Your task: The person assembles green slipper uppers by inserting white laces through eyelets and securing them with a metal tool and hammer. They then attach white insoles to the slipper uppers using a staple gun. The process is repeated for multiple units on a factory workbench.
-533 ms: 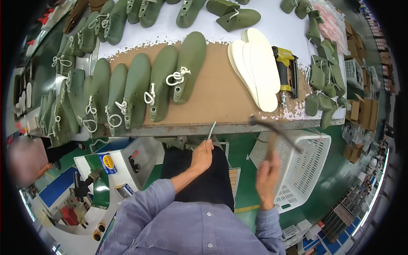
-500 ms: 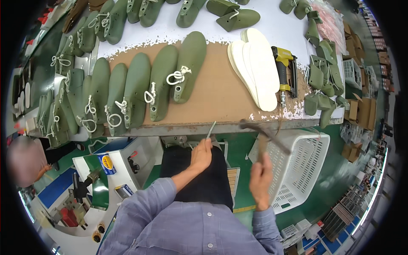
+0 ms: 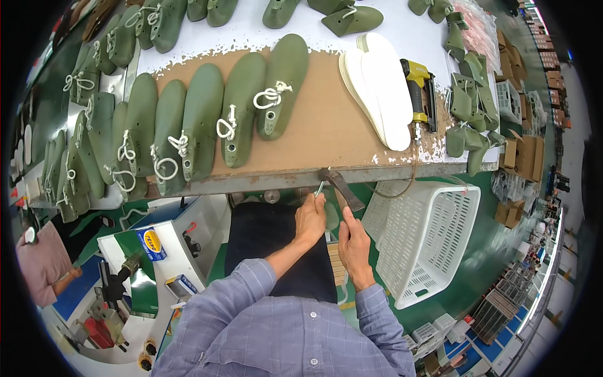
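Observation:
In front of the table's edge, my left hand (image 3: 310, 218) is closed with a thin, pale, shiny strip (image 3: 320, 188) standing up from its fingertips. My right hand (image 3: 355, 248) grips a hammer (image 3: 345, 191) by its wooden handle. One end of the dark hammer head is beside the strip's top, near the table edge; whether they touch I cannot tell. On the brown board beyond lies a row of green shoe lasts (image 3: 282, 85) with white cord loops. To their right are stacked white insoles (image 3: 388, 94) and a yellow-and-black staple gun (image 3: 419, 94).
The table edge (image 3: 251, 183) runs just beyond my hands. Below it at right stands a white plastic crate (image 3: 411, 276), with an air hose (image 3: 402, 192) hanging nearby. More lasts (image 3: 468, 94) are clustered at the table's right. At left, a person (image 3: 44, 257) is near a white workbench (image 3: 116, 264).
My right hand has brought the hammer left, up against the area of the strip. My left hand has moved slightly right and up, still holding the strip. The whole view has shifted a little.

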The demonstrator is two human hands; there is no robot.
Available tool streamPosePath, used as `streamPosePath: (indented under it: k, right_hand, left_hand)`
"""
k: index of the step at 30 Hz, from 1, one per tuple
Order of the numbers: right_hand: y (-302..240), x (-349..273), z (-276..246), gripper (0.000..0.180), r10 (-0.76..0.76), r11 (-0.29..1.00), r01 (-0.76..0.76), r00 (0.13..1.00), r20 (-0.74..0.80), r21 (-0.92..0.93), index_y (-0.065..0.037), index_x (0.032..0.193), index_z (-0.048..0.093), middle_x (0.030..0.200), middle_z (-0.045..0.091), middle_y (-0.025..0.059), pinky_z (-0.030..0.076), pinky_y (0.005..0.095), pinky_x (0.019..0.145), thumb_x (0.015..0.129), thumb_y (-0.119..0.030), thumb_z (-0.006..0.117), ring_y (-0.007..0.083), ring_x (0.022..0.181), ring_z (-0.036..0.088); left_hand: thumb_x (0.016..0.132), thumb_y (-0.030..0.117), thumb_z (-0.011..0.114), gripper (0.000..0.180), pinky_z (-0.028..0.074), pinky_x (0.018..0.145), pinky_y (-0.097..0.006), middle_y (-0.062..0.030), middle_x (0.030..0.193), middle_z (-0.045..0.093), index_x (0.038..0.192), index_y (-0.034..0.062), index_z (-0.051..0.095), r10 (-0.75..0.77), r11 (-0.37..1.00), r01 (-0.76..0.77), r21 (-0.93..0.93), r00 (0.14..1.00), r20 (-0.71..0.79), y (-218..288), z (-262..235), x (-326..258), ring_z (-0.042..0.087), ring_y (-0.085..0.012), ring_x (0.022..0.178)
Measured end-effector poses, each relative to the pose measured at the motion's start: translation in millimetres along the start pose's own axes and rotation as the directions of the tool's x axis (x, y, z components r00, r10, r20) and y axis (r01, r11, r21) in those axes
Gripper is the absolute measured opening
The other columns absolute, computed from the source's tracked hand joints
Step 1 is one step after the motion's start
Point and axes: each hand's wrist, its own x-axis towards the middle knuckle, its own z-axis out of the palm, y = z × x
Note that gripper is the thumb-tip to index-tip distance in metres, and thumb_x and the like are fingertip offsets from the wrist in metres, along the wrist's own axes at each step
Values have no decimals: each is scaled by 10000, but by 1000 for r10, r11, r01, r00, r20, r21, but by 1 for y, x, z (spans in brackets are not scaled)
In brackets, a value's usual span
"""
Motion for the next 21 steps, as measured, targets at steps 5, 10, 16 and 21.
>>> streamPosePath:
  k: [5, 10, 16, 21]
  right_hand:
    - [8, 0, 4, 510, -30, 999, 30, 1000, 7, -19, -118, 1459, 540, 785, 538, 122, 479, 368, 595, 974, 12, 631, 248, 649, 548]
    - [11, -1, 9, 498, -12, 1000, 12, 1000, -17, 26, -112, 1454, 542, 807, 558, 127, 482, 367, 600, 979, 15, 619, 247, 663, 560]
    - [12, 0, 9, 455, 50, 997, -52, 998, 40, 55, -83, 1436, 553, 891, 622, 148, 512, 368, 663, 993, 8, 605, 257, 734, 617]
    - [3, 8, 6, 406, -17, 994, 30, 992, -126, 103, -91, 1370, 602, 838, 623, 145, 503, 381, 585, 974, -21, 651, 280, 668, 628]
  left_hand:
    - [1107, 429, 395, 487, 493, 692, -404, -113, 710, 609, 1033, 5, 623, -87, 990, 93, -107, 995, 54, 5, -7, 10, 615, -264, 686]
    - [1112, 369, 404, 417, 473, 686, -351, -59, 722, 596, 1074, 9, 612, -113, 966, 154, -206, 974, 195, 18, -20, 11, 553, -172, 683]
    - [1101, 321, 455, 340, 485, 672, -391, -90, 713, 602, 1032, 4, 558, -100, 984, 114, -137, 989, 105, 11, -23, 6, 579, -213, 674]
    - [1107, 378, 399, 410, 476, 632, -451, -150, 666, 583, 966, 9, 509, -75, 991, 76, -106, 997, 21, 12, -8, 4, 605, -322, 630]
